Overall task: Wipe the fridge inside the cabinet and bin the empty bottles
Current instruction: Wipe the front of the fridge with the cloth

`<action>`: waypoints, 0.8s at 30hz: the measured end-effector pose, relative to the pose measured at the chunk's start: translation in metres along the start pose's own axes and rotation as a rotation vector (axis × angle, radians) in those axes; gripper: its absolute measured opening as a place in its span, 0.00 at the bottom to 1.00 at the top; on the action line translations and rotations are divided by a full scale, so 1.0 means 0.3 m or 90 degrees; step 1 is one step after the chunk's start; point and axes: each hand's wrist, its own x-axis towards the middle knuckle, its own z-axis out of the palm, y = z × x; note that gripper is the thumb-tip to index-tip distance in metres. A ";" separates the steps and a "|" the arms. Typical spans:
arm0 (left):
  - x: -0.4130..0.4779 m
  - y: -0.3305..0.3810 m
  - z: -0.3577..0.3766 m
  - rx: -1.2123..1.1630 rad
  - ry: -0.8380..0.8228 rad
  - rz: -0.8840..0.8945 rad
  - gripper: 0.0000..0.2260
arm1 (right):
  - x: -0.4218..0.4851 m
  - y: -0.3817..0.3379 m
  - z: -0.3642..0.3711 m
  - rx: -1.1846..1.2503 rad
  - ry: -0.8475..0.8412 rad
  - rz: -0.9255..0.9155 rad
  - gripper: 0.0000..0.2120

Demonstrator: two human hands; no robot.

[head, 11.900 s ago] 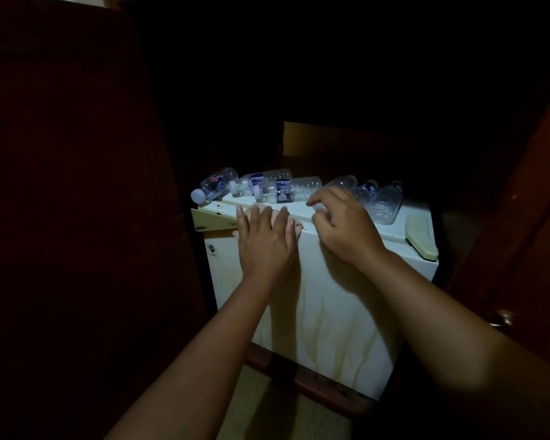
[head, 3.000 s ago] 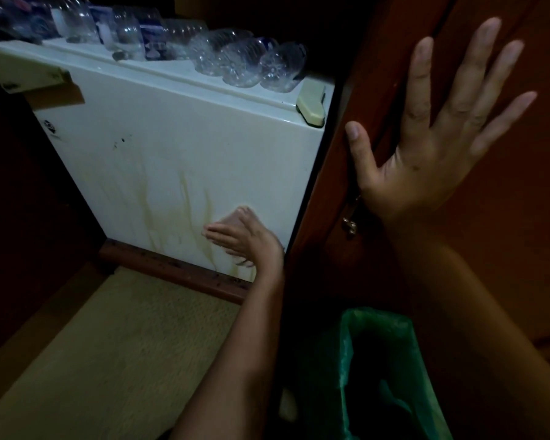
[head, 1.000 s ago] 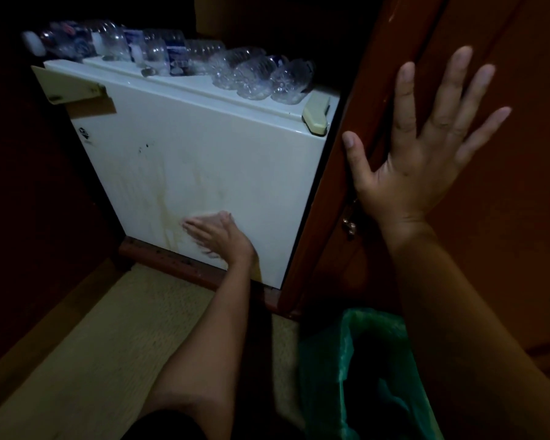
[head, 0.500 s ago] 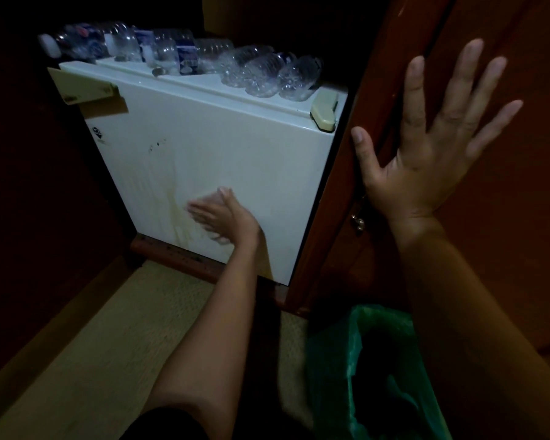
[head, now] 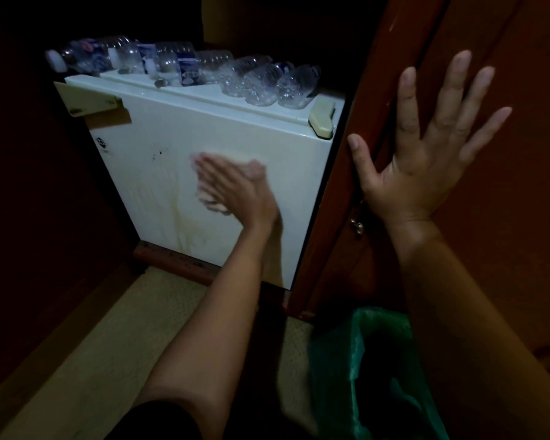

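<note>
left hand (head: 235, 188) flat on fridge (head: 159, 185) front, right hand (head: 426, 147) splayed on cabinet door (head: 505, 217)

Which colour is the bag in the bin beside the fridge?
Green. The bag shows at the bottom right of the head view, below the cabinet door.

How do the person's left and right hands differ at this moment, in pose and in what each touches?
The left hand lies against the white fridge door, blurred, with a pale cloth under it; the right hand is sharp and rests on the wooden cabinet door. The left hand's fingers are close together and point left; the right hand's are spread wide and point up. Both press flat, palm to surface.
</note>
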 end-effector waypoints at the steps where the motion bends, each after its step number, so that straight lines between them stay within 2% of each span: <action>1: -0.023 0.037 0.006 0.029 -0.017 0.129 0.40 | 0.000 0.000 0.002 -0.002 0.000 -0.002 0.37; 3: -0.039 0.036 0.005 0.080 -0.045 0.319 0.40 | -0.001 0.000 0.000 -0.001 -0.003 -0.004 0.37; 4: -0.028 0.002 -0.004 0.106 -0.059 0.361 0.40 | -0.001 -0.002 -0.002 0.003 -0.003 -0.002 0.37; 5: -0.002 -0.039 -0.016 0.125 -0.069 0.345 0.39 | 0.000 -0.003 -0.003 0.005 -0.002 -0.001 0.37; 6: 0.030 -0.077 -0.029 0.121 -0.064 0.255 0.39 | 0.001 -0.003 -0.004 0.005 -0.002 -0.002 0.37; 8: 0.091 -0.104 -0.056 0.045 -0.010 0.007 0.39 | 0.001 -0.002 -0.008 0.004 -0.004 -0.001 0.37; 9: 0.100 -0.092 -0.056 0.021 0.016 -0.053 0.38 | 0.002 -0.003 -0.009 0.006 -0.004 -0.001 0.37; 10: 0.086 -0.056 -0.052 0.018 0.023 -0.052 0.38 | 0.004 -0.005 -0.009 0.006 -0.004 -0.001 0.37; 11: 0.051 -0.011 -0.042 0.031 0.008 0.006 0.37 | 0.003 -0.006 -0.009 0.004 -0.005 -0.001 0.37; 14: -0.073 0.100 -0.006 0.064 -0.091 0.287 0.35 | 0.002 -0.002 -0.014 0.007 -0.016 0.000 0.37; 16: -0.067 0.102 -0.003 0.087 -0.088 0.363 0.34 | 0.005 -0.006 -0.022 0.008 -0.032 0.001 0.37; 18: -0.015 0.041 -0.011 0.094 -0.047 0.289 0.33 | 0.006 -0.038 -0.041 0.029 -0.054 0.026 0.36; 21: 0.046 -0.041 -0.016 0.046 0.034 0.029 0.36 | -0.027 -0.133 -0.090 0.095 -0.085 0.106 0.35; 23: 0.072 -0.048 -0.011 -0.005 0.069 -0.150 0.37 | -0.065 -0.209 -0.113 0.130 -0.082 0.077 0.35; 24: 0.074 -0.039 -0.003 -0.007 0.069 -0.188 0.36 | -0.081 -0.243 -0.117 0.152 -0.088 0.032 0.35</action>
